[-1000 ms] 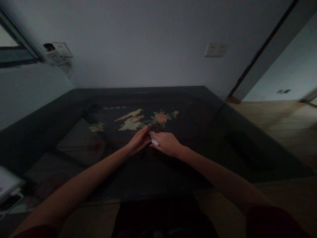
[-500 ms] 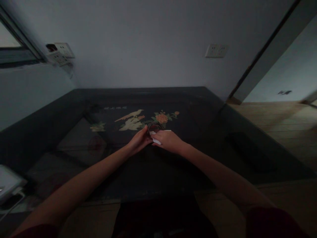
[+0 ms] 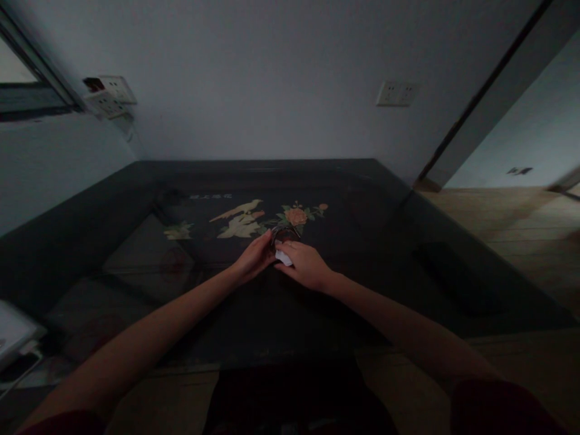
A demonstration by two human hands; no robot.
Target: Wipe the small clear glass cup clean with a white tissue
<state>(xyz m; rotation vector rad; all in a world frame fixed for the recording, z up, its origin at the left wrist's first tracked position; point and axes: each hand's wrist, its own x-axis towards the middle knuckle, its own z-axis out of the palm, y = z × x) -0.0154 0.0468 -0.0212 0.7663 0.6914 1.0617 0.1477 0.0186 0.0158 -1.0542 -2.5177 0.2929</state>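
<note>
Over the middle of the dark table (image 3: 348,320), two bare hands meet at a dark round thing (image 3: 286,231) with a shiny rim. It is between the hands, just on the near side of the painted flower (image 3: 296,216). The left hand (image 3: 256,256) looks closed on its left side, thumb up by the rim. The right hand (image 3: 309,266) pinches a white scrap (image 3: 283,258) and seems to press it to the near side of the round thing. To do this well, I think the left hand should hold firm but not squeeze hard, so nothing slips or tips. The right hand should push softly, with the scrap flat under the fingertips, so it won't bunch up or tear. The room is dim, and the right hand covers much of the round thing, so I can't tell what it is or if it touches the table. The scrap could be paper or cloth. Some left fingers are hidden too. At the left edge a white box (image 3: 17,331) is cut off
</note>
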